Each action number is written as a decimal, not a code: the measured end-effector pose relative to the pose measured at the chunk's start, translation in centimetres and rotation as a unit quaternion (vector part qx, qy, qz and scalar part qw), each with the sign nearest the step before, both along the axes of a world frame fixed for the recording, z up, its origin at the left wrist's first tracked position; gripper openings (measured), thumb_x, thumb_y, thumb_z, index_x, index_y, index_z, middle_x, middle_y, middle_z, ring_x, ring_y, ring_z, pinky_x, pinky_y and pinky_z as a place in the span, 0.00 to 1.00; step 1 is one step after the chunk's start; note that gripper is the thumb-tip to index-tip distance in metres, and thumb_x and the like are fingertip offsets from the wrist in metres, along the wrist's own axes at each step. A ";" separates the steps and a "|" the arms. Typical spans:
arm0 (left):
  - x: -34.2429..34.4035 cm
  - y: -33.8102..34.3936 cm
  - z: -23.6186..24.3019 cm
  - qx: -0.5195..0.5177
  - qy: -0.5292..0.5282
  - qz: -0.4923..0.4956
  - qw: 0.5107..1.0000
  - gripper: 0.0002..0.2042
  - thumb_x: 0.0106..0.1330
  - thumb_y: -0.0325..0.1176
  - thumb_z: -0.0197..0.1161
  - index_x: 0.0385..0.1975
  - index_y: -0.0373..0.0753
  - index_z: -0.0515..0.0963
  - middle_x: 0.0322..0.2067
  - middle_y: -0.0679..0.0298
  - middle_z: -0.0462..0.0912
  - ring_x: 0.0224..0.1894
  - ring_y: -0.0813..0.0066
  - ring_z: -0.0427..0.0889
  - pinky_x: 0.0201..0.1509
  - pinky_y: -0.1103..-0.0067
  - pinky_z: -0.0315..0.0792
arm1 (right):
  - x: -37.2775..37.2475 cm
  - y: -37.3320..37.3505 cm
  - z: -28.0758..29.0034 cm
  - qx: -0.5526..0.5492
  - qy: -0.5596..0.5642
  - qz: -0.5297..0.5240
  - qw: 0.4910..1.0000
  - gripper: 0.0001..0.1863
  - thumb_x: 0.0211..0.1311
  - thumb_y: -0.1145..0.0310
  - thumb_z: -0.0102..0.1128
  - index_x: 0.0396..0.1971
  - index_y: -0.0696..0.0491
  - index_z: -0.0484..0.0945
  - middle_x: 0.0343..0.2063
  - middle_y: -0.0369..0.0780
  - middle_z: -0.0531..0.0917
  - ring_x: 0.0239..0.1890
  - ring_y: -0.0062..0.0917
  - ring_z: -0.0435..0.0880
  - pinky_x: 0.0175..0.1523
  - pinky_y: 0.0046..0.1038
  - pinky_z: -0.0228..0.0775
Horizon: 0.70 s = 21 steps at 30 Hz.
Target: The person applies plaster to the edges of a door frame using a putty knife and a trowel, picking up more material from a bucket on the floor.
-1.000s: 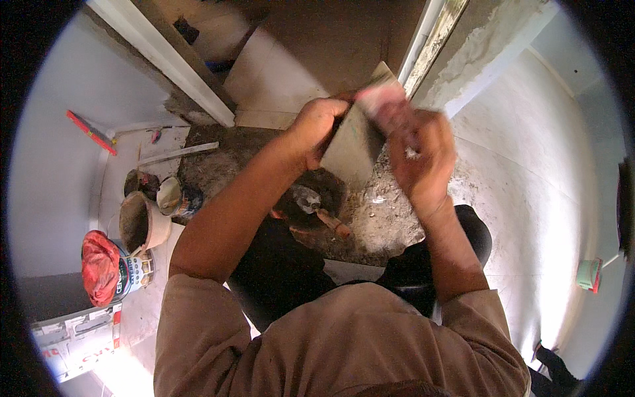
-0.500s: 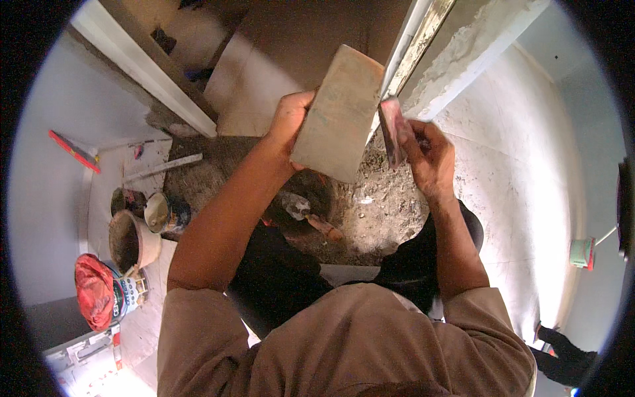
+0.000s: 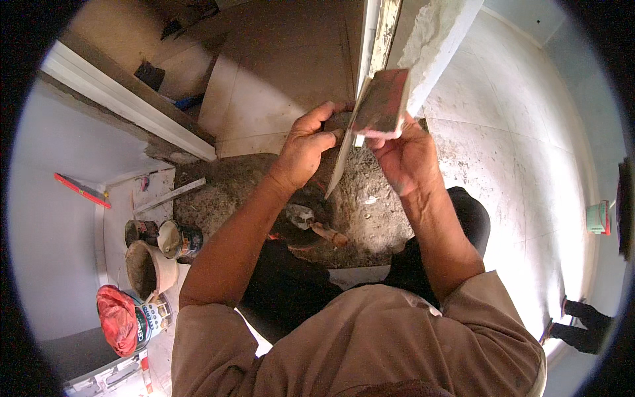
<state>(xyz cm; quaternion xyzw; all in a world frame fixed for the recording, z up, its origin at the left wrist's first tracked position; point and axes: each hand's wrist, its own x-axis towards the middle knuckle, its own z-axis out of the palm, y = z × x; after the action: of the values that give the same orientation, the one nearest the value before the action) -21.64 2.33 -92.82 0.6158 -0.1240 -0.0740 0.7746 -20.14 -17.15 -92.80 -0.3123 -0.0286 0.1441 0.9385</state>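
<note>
My left hand point(image 3: 301, 149) is closed on a dark grip at the back of a flat rectangular float point(image 3: 345, 149), now turned almost edge-on and tilted. My right hand point(image 3: 410, 155) holds a small rectangular piece point(image 3: 382, 102), dark grey with pinkish-red edges. That piece sits right beside the float's upper part; whether they touch I cannot tell. Below my hands, a small trowel point(image 3: 327, 235) with a wooden handle and a mortar-smeared blade lies by a dark round hollow, between my knees.
A white door frame point(image 3: 376, 40) with a rough plastered edge rises just beyond my hands. On the left stand a mortar-stained bucket point(image 3: 151, 271), a tin point(image 3: 180, 239) and a tub topped with a red bag point(image 3: 118, 321). A red spirit level point(image 3: 83, 190) leans there.
The float has turned from showing its broad face to nearly edge-on. My right hand has moved up and left, bringing the small piece, broad side now showing, close to the float.
</note>
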 end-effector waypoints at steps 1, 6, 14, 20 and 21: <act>0.2 -0.2 -0.2 0.014 0.009 0.006 1.000 0.23 0.59 0.22 0.51 0.56 0.33 0.77 0.49 0.62 0.82 0.51 0.75 0.78 0.59 0.79 0.70 | 0.7 -0.5 -0.1 0.042 -0.002 0.010 0.999 0.15 0.73 0.72 0.46 0.55 0.58 0.73 0.44 0.43 0.82 0.40 0.33 0.83 0.40 0.29 0.79; 1.8 3.9 -4.9 -0.002 0.042 0.220 0.975 0.24 0.58 0.22 0.50 0.57 0.34 0.76 0.44 0.60 0.82 0.43 0.71 0.82 0.51 0.76 0.75 | 3.7 -2.2 0.9 0.052 -0.072 0.011 0.996 0.16 0.73 0.72 0.47 0.57 0.60 0.71 0.50 0.49 0.80 0.46 0.36 0.83 0.42 0.30 0.78; 1.9 3.1 -0.1 -0.014 0.045 0.225 0.973 0.24 0.58 0.22 0.49 0.56 0.33 0.76 0.45 0.59 0.81 0.45 0.70 0.79 0.55 0.75 0.71 | 7.7 -6.7 -2.2 -0.261 -0.150 -0.137 0.944 0.16 0.67 0.76 0.60 0.54 0.59 0.73 0.44 0.43 0.84 0.42 0.32 0.86 0.50 0.38 0.81; 1.8 2.7 -1.3 0.030 -0.021 0.266 0.963 0.21 0.58 0.22 0.52 0.53 0.32 0.78 0.44 0.61 0.82 0.46 0.72 0.79 0.54 0.77 0.70 | 8.6 -6.4 -2.0 -0.607 -0.336 -0.230 0.682 0.13 0.63 0.73 0.66 0.48 0.53 0.82 0.42 0.38 0.85 0.40 0.30 0.86 0.46 0.32 0.80; 2.3 3.4 -1.9 0.097 -0.068 0.270 0.956 0.21 0.58 0.22 0.52 0.53 0.32 0.78 0.42 0.61 0.82 0.44 0.73 0.79 0.52 0.78 0.71 | 8.9 -7.2 -1.5 -0.656 -0.428 -0.239 0.574 0.15 0.61 0.76 0.65 0.48 0.52 0.82 0.42 0.39 0.85 0.41 0.32 0.86 0.47 0.33 0.80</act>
<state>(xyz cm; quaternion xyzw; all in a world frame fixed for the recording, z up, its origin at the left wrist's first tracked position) -19.39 5.72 -94.69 0.7019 0.0023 0.1677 0.6922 -11.21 -24.38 -94.26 -0.8634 -0.2491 -0.2568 0.3557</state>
